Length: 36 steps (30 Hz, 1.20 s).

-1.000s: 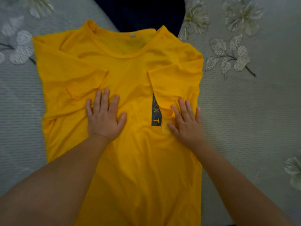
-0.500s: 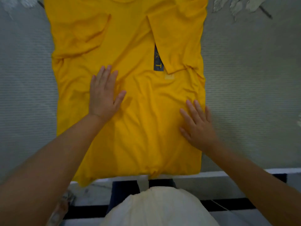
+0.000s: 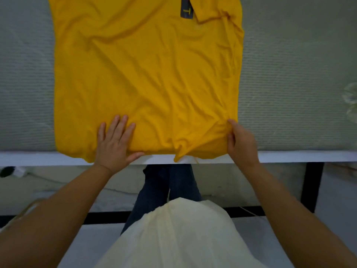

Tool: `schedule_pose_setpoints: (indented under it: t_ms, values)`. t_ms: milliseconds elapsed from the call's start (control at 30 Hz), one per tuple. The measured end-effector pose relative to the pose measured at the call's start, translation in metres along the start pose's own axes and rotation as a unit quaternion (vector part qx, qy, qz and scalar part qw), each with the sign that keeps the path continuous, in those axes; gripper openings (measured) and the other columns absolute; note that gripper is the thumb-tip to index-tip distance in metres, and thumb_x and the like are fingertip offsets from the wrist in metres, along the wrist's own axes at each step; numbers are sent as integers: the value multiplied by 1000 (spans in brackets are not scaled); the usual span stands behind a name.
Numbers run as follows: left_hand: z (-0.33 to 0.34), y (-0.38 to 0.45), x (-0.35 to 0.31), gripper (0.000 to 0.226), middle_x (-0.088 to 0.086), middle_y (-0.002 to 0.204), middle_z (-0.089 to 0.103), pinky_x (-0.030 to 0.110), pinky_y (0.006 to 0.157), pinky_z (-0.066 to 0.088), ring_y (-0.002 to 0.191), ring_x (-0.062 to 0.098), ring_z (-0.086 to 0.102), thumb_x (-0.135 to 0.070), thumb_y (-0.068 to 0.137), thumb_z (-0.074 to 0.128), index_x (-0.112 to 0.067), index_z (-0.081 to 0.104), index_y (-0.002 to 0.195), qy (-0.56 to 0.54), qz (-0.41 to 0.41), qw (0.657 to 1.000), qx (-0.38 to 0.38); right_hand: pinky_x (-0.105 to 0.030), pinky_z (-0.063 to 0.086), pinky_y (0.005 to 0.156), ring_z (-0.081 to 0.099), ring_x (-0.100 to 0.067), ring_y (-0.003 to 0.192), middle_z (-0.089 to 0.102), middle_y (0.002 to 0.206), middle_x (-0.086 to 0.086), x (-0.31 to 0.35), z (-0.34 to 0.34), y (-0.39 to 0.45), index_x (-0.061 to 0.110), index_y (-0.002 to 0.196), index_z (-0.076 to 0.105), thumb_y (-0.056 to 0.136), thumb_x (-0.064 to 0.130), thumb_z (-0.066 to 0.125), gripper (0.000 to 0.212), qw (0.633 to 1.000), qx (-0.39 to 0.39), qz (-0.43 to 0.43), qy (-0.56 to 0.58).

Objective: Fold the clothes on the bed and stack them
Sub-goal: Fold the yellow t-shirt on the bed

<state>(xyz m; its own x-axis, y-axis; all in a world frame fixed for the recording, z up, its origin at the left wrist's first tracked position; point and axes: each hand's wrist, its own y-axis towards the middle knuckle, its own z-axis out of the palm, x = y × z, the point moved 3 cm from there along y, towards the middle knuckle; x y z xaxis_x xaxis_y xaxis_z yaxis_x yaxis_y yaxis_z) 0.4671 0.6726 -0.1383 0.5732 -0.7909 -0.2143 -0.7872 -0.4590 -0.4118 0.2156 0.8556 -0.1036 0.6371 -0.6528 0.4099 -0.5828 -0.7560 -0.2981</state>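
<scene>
1. Lowest in the frame: a pale cream cloth top (image 3: pixel 179 235) on the person's torso, with dark blue trouser legs (image 3: pixel 166 188) just above it, in the centre.
2. Reaching up from the lower left and lower right corners: two bare forearms, converging on the near edge of the bed.
3. Behind the legs: black metal frame bars (image 3: pixel 313 186), one upright at the right, one horizontal low across the frame, and a white rail (image 3: pixel 309 156) running the full width along the bed's edge.
4. Left of centre, on the hem: left hand (image 3: pixel 114 144), laid flat with fingers straight and slightly spread, palm pressing the fabric, thumb pointing right along the rail.
5. Right of centre, at the hem's right corner: right hand (image 3: pixel 241 144), fingers curled, pinching a bunched fold of fabric.
6. Filling the middle and top of the frame: bright yellow cotton T-shirt (image 3: pixel 146 74), lying wrinkled on the bed, hem slightly overhanging the white rail, a dark rectangular print (image 3: pixel 187 11) partly covered by a folded-in sleeve at the top edge.
7. On both sides of the shirt: grey-green ribbed bedspread (image 3: pixel 289 74), with a pale floral motif (image 3: pixel 350 101) at the right edge.
</scene>
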Motion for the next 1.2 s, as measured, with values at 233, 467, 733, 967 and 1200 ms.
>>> schedule_pose_setpoints:
  t_ms: [233, 467, 733, 967, 1200]
  values:
    - [4, 0, 1, 80, 30, 128, 49, 71, 85, 33, 114, 50, 49, -67, 74, 42, -6, 38, 126, 45, 15, 998, -45, -49, 42, 76, 57, -48, 86, 60, 94, -35, -58, -28, -4, -13, 112, 56, 82, -10, 50, 31, 988, -27, 81, -129]
    - [15, -14, -27, 105, 26, 120, 57, 72, 78, 36, 128, 30, 29, -36, 35, 92, -9, 40, 122, 93, 84, 986, -107, -56, 48, 82, 50, -32, 115, 65, 116, -9, -6, 22, -44, 21, 122, 53, 72, 43, 59, 55, 889, -41, -335, -308]
    - [26, -11, -50, 106, 28, 119, 57, 72, 77, 35, 104, 48, 56, -25, 34, 94, -1, 40, 122, 111, 7, 987, -118, -62, 48, 73, 61, -18, 107, 43, 130, 1, -26, 51, -23, 30, 124, 36, 96, 25, 39, 29, 834, -57, -418, -356]
    - [32, -9, -55, 105, 28, 118, 58, 73, 77, 33, 104, 48, 56, -27, 35, 93, -1, 40, 121, 118, -27, 984, -129, -60, 48, 73, 63, -20, 105, 62, 118, 7, -31, 50, -21, 27, 124, 38, 98, 22, 34, 27, 824, -92, -459, -320]
    - [32, 2, -73, 126, 28, 118, 56, 76, 75, 29, 117, 33, 35, -54, 47, 82, -11, 14, 144, 100, -98, 975, -173, -60, 48, 72, 63, -37, 99, 64, 112, -19, -31, 20, -13, -1, 110, 63, 75, -2, 36, 44, 873, -19, -446, -195]
